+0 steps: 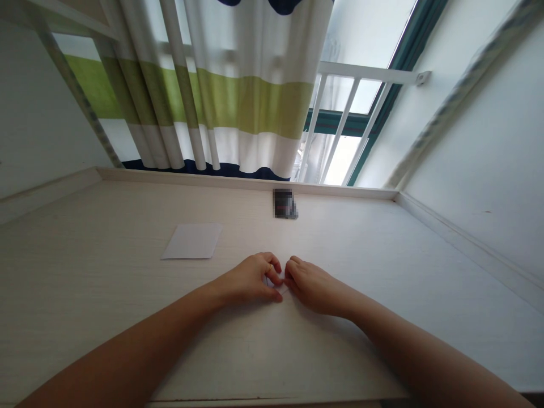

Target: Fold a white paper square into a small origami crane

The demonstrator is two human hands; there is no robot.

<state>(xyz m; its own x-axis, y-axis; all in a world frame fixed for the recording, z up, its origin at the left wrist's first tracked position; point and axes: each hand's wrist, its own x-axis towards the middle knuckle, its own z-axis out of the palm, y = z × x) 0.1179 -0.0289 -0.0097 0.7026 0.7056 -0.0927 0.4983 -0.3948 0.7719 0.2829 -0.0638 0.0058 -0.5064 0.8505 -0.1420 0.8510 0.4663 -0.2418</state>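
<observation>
My left hand (259, 277), with a ring on one finger, curls round a small piece of white paper (284, 289) low over the desk. The paper looks folded, though fingers cover most of it. Close beside it, my right hand (308, 283) is closed, its fingertips pinching the paper's right end. The two hands nearly touch. A flat sheet of white paper (192, 241) lies on the desk beyond my left hand, apart from it.
The pale wooden desk (272, 362) has a raised rim (238, 179) along its back. A small dark blurred object (284, 203) lies near that rim. Behind are a striped curtain (255, 102), a white railing (369, 72) and a window; white walls stand at both sides.
</observation>
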